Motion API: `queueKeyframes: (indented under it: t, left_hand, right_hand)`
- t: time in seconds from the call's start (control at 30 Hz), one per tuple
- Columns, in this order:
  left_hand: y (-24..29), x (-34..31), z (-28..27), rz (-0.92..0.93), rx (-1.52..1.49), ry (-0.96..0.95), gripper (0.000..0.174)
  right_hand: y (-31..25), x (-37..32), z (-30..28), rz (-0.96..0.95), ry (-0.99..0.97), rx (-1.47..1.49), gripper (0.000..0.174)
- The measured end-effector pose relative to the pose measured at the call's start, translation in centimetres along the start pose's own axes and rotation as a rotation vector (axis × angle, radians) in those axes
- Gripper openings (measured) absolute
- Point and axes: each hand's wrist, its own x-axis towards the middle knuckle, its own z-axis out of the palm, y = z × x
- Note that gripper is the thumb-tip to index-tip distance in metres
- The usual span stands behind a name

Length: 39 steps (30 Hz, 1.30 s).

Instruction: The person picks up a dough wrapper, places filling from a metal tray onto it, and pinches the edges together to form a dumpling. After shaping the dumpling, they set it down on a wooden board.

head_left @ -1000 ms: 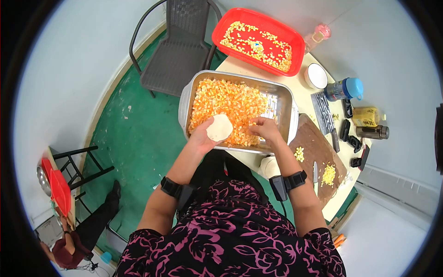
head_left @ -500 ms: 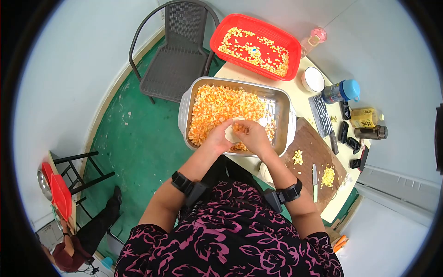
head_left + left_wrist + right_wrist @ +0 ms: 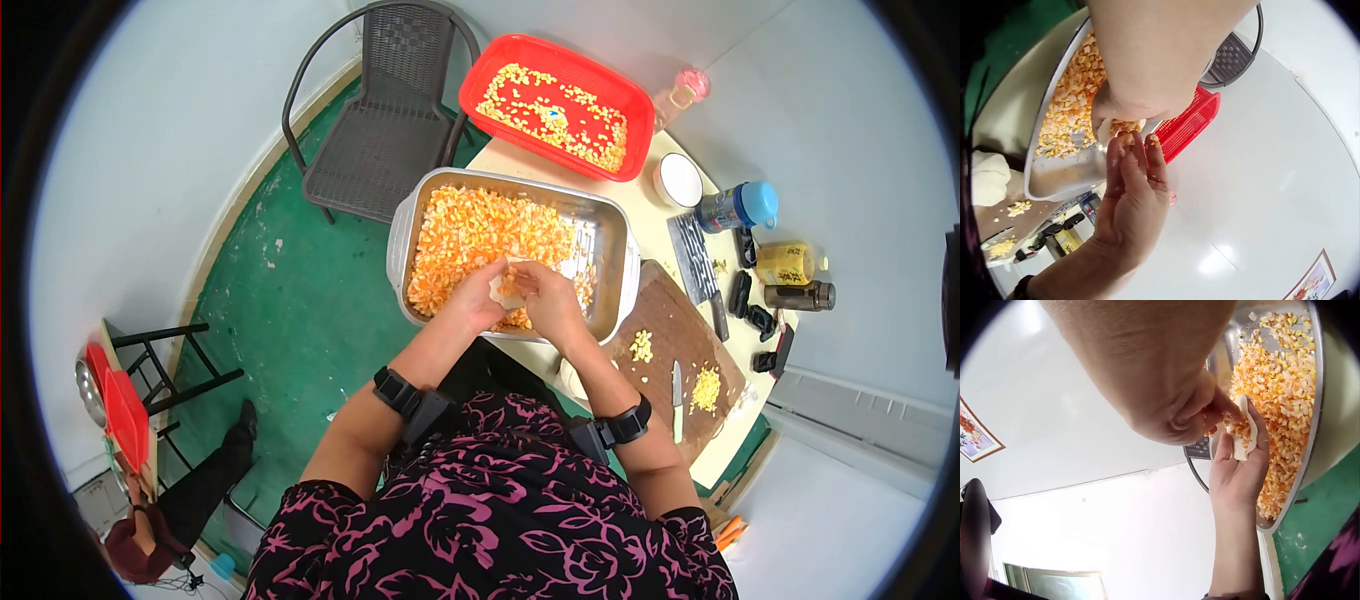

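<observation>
A round of white dough (image 3: 1247,434) lies cupped in the left hand (image 3: 1240,478), with orange and yellow chopped filling on it. The right hand (image 3: 552,304) is at the dough's right side; its bent fingers touch the filling, and bits cling to the fingertips in the left wrist view. Below both hands stands a metal tray (image 3: 402,243) holding a heap of chopped orange and yellow mixture (image 3: 470,225). In the head view the left hand (image 3: 478,300) curls round the dough's edge, and part of the dough is hidden by the fingers.
Behind the tray stands a red basket (image 3: 645,105) with yellow pieces. To the right are a cutting board (image 3: 655,300) with a small knife (image 3: 677,400), a cleaver (image 3: 692,255), a white bowl (image 3: 679,180) and bottles. Another person's arm (image 3: 143,530) shows at lower left.
The right hand came from the mixture over to the dough, and the left hand shifted right to meet it. Filling now lies on the dough, which was bare a second ago.
</observation>
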Motion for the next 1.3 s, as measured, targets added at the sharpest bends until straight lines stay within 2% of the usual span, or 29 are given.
queueKeyframes:
  t: [0.13,0.23,0.33,0.43,0.63,0.73,0.77,0.87,0.9,1.0,1.03,1.13,1.23,1.3]
  left_hand:
    - [-0.2,0.0,-0.1,-0.030,-0.029,0.025,0.028]
    - [-0.3,-0.5,0.5,-0.029,-0.036,0.025,0.028]
    - [-0.4,-0.4,0.2,-0.045,-0.071,0.000,0.028]
    - [-0.3,-0.5,0.3,-0.039,-0.016,0.030,0.027]
    - [0.8,-0.2,-0.7,0.039,-0.063,0.082,0.026]
    - [1.4,-0.8,-0.1,0.063,-0.069,0.093,0.027]
    - [1.5,-0.7,-0.4,0.071,-0.044,0.060,0.028]
    - [1.8,-1.6,0.4,0.071,-0.006,0.023,0.027]
    - [1.9,-1.6,0.6,0.056,-0.028,0.012,0.027]
    - [1.8,-2.0,0.4,0.030,-0.052,0.014,0.026]
    - [1.8,-2.0,0.5,0.028,-0.016,0.025,0.025]
    - [1.6,-2.4,1.6,0.025,0.028,0.041,0.025]
    - [1.6,-2.6,1.6,-0.013,0.012,-0.016,0.027]
    - [1.5,-2.5,1.4,-0.038,0.005,-0.061,0.028]
  right_hand:
    - [0.2,0.0,-0.1,0.010,0.060,0.043,0.022]
    - [-1.5,-0.2,-1.1,0.116,0.092,-0.064,0.017]
    - [-0.9,-0.2,-1.3,-0.013,0.191,-0.045,0.011]
    - [1.2,0.3,-0.9,-0.063,0.243,0.129,0.010]
    - [2.0,0.0,-2.0,0.084,0.258,0.421,0.011]
    - [2.4,-0.6,-3.1,-0.202,0.374,-0.027,0.016]
    - [3.0,-0.6,-3.0,-0.204,0.326,-0.107,0.021]
    - [8.3,-1.1,-0.8,-0.289,0.232,-0.981,0.024]
    - [9.4,-0.8,-0.9,-0.169,0.185,-0.799,0.026]
    - [6.8,-0.4,-3.4,0.074,-0.077,-0.686,0.028]
    - [7.9,-0.8,-2.9,-0.088,0.064,-0.762,0.029]
    - [6.9,-1.3,-2.9,-0.198,0.165,-0.434,0.027]
    - [4.2,-1.9,-3.8,-0.359,0.103,-0.175,0.027]
    - [3.2,-2.6,-3.5,-0.397,0.068,-0.073,0.028]
